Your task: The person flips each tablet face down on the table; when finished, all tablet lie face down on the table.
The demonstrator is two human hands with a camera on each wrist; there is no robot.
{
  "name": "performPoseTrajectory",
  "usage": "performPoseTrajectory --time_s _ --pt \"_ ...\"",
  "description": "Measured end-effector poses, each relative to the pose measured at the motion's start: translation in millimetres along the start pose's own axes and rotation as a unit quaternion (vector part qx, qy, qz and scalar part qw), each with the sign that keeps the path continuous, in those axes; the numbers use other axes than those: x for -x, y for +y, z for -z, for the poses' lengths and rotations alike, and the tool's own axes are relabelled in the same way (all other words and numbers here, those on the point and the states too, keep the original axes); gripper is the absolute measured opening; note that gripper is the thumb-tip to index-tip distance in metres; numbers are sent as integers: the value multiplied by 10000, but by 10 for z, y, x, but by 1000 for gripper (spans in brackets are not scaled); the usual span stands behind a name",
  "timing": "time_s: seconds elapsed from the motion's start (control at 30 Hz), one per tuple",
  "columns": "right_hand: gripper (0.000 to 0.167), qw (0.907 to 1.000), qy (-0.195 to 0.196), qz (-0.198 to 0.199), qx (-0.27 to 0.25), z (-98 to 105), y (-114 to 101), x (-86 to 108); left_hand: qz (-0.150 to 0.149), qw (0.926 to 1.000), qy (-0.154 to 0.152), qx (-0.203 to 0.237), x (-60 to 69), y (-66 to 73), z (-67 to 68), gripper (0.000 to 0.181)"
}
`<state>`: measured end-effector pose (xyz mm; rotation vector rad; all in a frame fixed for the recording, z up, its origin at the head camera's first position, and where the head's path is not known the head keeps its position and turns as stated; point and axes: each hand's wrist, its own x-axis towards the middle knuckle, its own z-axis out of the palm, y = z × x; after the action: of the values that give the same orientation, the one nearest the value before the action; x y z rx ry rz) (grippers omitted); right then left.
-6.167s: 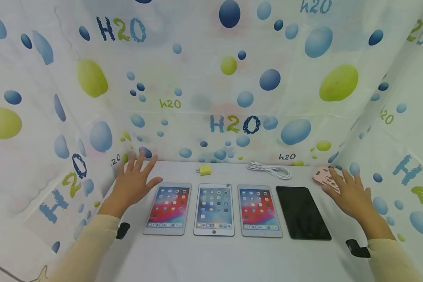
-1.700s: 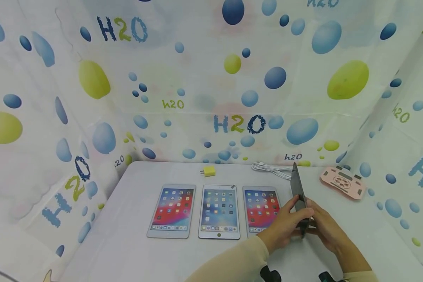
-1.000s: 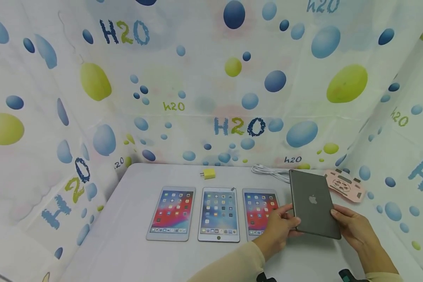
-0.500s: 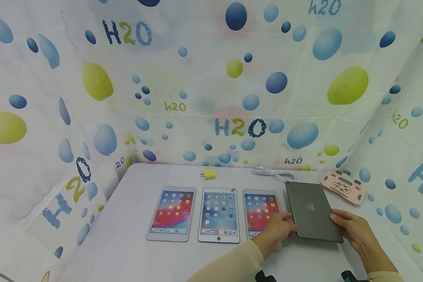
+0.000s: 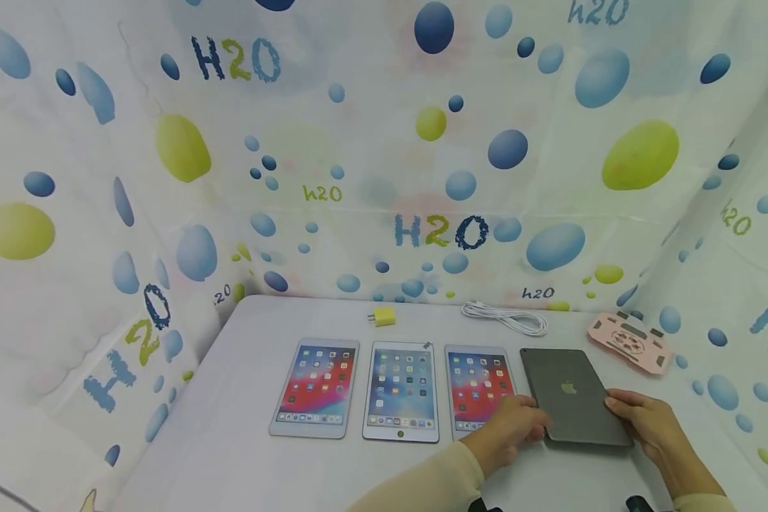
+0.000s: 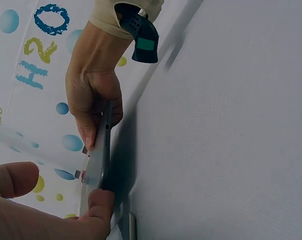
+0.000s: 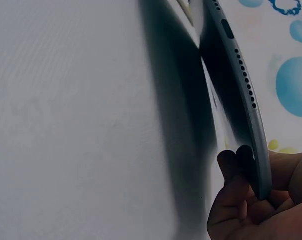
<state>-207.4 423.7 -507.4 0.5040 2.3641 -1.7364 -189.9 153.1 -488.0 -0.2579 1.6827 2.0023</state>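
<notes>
Sleeves (image 5: 422, 476) in cream fabric sit nearest on my head feed. From the nearer side, the person's right hand (image 5: 653, 427) grips the right edge of a dark grey iPad (image 5: 576, 405), thumb on top and fingers beneath. The left hand (image 5: 508, 430) has its digits apart, 1 of them touching the left edge by the near corner. Both wrist feeds show me that iPad's near edge raised off the white table (image 5: 230, 419); its back faces up, Apple logo visible.

To its left I count 3 white-framed iPads in a row, screens lit: the left iPad (image 5: 313, 387), the middle iPad (image 5: 401, 391) and the third iPad (image 5: 480, 384), partly covered by the left hand. Farther back I see a yellow plug adapter (image 5: 384, 316), a coiled white cable (image 5: 505, 318) and a pink slotted piece (image 5: 630, 341). Behind everything hangs a bubble-print curtain (image 5: 371, 163) marked H2O.
</notes>
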Motion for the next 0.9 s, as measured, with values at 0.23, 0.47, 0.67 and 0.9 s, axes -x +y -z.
performPoseTrajectory --time_s 0.23,0.47,0.67,0.9 --pt "51 9899 523 231 1295 -82 -20 26 15 9996 -56 290 -8 -8 -13 46" --pt "58 9624 747 526 2556 -133 -25 75 99 9998 -108 140 10 -9 -4 46" --pt "57 9485 782 589 3012 -161 -49 66 188 9995 -215 135 6 -20 20 47" --pt "51 9420 862 627 3181 -219 -88 57 226 9994 -238 137 13 -10 37 47"
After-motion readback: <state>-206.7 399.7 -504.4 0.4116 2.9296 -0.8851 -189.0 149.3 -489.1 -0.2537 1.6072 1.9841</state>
